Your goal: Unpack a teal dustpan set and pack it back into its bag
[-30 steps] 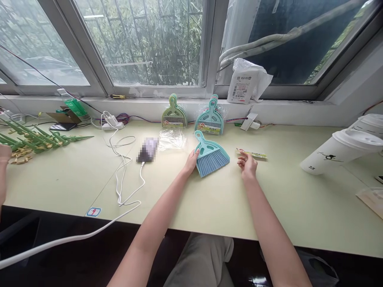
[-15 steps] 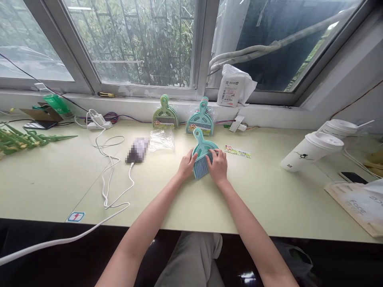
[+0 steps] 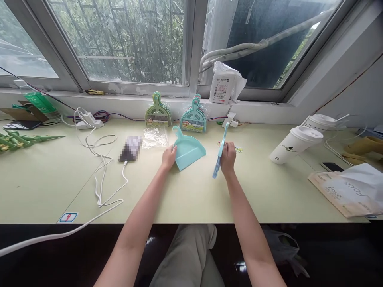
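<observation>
A blurred patch hid whatever lay at the end of the white cable, and the print on the paper strip behind the right hand was too small to read. The left hand rested with curled fingers on the near left edge of the teal dustpan, which lay flat on the counter. The right hand was closed around the small brush, held on edge just right of the dustpan and apart from it, bristles toward the person. Two lidded paper cups stood at the right; their contents could not be seen. Bagged dustpan sets leaned against the wall.
</observation>
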Demonstrator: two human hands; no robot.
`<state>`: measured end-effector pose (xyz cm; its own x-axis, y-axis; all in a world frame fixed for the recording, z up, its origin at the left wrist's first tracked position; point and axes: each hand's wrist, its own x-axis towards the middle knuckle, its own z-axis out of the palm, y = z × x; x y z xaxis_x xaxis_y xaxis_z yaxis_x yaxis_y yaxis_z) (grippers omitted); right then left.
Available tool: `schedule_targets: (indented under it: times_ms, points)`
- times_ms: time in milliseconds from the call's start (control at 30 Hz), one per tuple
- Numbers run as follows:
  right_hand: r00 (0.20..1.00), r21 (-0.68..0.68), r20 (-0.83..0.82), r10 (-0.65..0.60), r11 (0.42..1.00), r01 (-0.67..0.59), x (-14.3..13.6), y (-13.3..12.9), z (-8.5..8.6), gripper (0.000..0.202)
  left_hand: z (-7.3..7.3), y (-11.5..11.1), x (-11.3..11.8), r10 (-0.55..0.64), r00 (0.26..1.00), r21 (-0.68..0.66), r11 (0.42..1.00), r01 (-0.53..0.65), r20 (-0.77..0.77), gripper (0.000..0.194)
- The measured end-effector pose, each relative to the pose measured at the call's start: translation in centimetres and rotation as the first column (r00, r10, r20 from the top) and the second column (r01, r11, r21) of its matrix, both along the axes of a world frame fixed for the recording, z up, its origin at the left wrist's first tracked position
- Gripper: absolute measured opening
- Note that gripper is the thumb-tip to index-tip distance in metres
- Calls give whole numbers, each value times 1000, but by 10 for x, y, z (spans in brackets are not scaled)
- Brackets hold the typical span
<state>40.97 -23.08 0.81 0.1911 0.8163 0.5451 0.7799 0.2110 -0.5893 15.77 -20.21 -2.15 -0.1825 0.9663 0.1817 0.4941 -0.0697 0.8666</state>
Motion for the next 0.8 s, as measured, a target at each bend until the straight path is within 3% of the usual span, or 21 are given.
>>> schedule_targets:
  times_ms: [100, 267, 467, 667, 733, 800]
  points:
    - [970, -37, 170, -171, 983, 180, 18, 1, -1, 35, 1, 0, -14, 12, 971, -88, 996, -34, -238, 25]
    - [883, -131, 400, -244, 939, 318, 21, 2, -18, 34, 5, -6, -14, 62, 938, -20, 997, -73, -342, 24]
    - [906, -296, 397, -147, 914, 278, 20, 1, -23, 26, 8, -9, -14, 78, 949, -66, 993, -103, -306, 26]
    - [880, -272, 431, -202, 900, 340, 23, 0, -22, 17, 6, -9, -10, 120, 965, -77, 987, -141, -231, 18]
    - [909, -272, 353, -220, 906, 325, 22, 2, -21, 17, 6, -11, -3, 100, 970, -52, 992, -115, -222, 17]
    - [948, -277, 250, -197, 924, 265, 17, 3, -18, 18, 6, -15, 7, 7, 980, -33, 999, -14, -199, 15]
